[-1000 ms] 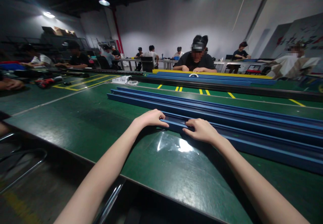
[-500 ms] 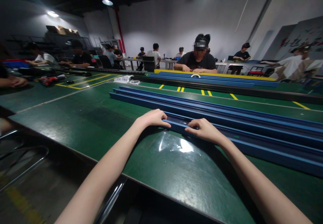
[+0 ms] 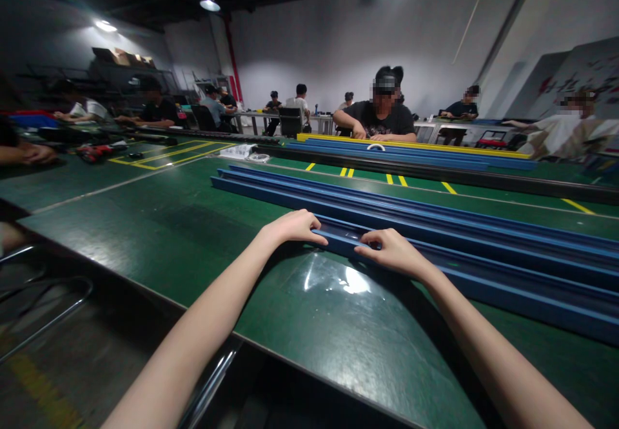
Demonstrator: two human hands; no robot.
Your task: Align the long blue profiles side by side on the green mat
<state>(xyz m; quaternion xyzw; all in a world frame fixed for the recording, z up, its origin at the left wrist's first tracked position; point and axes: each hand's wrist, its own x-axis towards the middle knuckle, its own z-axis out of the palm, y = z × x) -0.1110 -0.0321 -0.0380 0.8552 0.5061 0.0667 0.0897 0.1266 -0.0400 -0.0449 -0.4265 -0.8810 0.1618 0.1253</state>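
A long blue channel rail [image 3: 483, 279] lies along the near side of the green table, its trough facing up. My left hand [image 3: 300, 226] curls over the rail's left end, thumb on the near wall and fingers inside the trough. Just to the right, my right hand [image 3: 389, 248] pinches the same near wall between thumb and fingers. A short stretch of rail shows between the two hands. Right behind it lies a second blue rail [image 3: 416, 216], roughly parallel and reaching further left. My fingertips inside the trough are partly hidden.
The green table [image 3: 159, 235] bears yellow tape marks. Beyond the rails lie a black bar [image 3: 435, 173], more blue rails and a yellow bar [image 3: 411, 146], where a co-worker [image 3: 387, 116] leans in. A red tool [image 3: 94, 152] lies far left. A metal chair frame [image 3: 48, 313] stands lower left.
Both my hands stay in place on the rail. Across the table, the co-worker's arm has lifted, with the elbow out to the side. The view has shifted very slightly.
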